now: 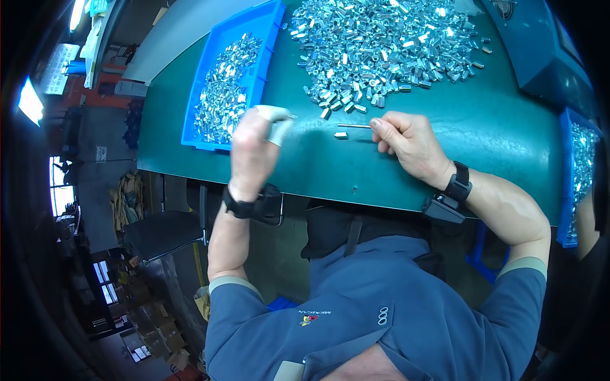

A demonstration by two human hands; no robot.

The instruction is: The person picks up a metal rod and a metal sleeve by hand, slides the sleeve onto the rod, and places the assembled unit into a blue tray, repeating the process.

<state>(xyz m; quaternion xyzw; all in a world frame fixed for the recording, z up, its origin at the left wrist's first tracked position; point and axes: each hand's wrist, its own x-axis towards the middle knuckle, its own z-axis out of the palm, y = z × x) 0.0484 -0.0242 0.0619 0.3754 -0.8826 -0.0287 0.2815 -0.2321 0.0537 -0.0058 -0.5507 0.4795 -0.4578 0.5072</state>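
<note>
A thin metal pin (353, 126) is pinched at its right end by the fingers of the right hand (410, 145) at mid-frame, just above the green tabletop (495, 120). A small metal nut (341, 135) lies just below it. The left hand (254, 149) is raised left of centre, fingers closed together, beside the blue tray (270, 25) of nuts.

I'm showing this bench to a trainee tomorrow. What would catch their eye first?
The big heap of shiny metal nuts at the far middle of the green table. Next, the blue tray of nuts at far left. Nearer, the right hand pinches a thin rod, while the left hand is raised beside it.
</note>
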